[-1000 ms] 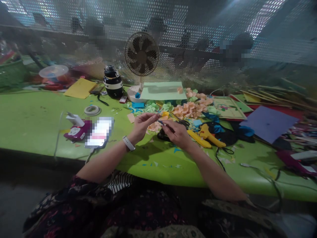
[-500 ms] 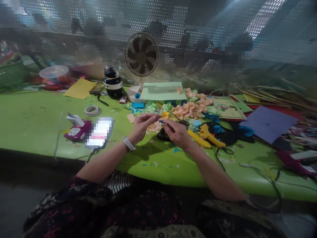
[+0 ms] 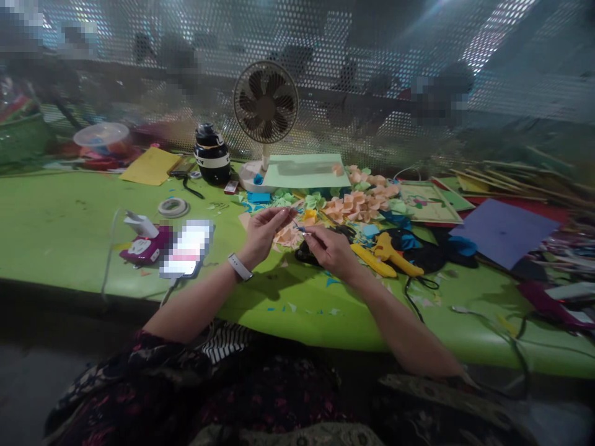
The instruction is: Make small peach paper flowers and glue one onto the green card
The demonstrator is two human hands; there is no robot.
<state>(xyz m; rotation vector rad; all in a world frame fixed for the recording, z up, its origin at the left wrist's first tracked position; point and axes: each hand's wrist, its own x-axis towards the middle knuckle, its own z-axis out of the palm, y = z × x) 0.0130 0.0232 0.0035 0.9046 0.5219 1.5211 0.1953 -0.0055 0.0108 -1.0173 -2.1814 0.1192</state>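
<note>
My left hand [image 3: 264, 232] and my right hand [image 3: 329, 250] meet above the green table [image 3: 69, 241], fingertips almost touching. Between them they pinch a tiny blue piece [image 3: 301, 229], too small to name for sure. Both hands have their fingers curled into a pinch. A white watch band [image 3: 240, 267] sits on my left wrist. Just behind the hands lies a heap of folded orange and green paper pieces [image 3: 357, 204]. Black scissors [image 3: 309, 253] lie under my right hand.
A small fan [image 3: 265, 105] stands at the back on a white base, a black helmet-shaped thing [image 3: 211, 155] to its left. Yellow glue guns [image 3: 388, 253] lie right of my hands. A phone [image 3: 186, 248], charger [image 3: 142, 226], tape roll [image 3: 173, 206] and coloured paper sheets [image 3: 504, 230] lie around.
My hands have shifted slightly up and closer together, still working the small blue piece. Nothing else moved.
</note>
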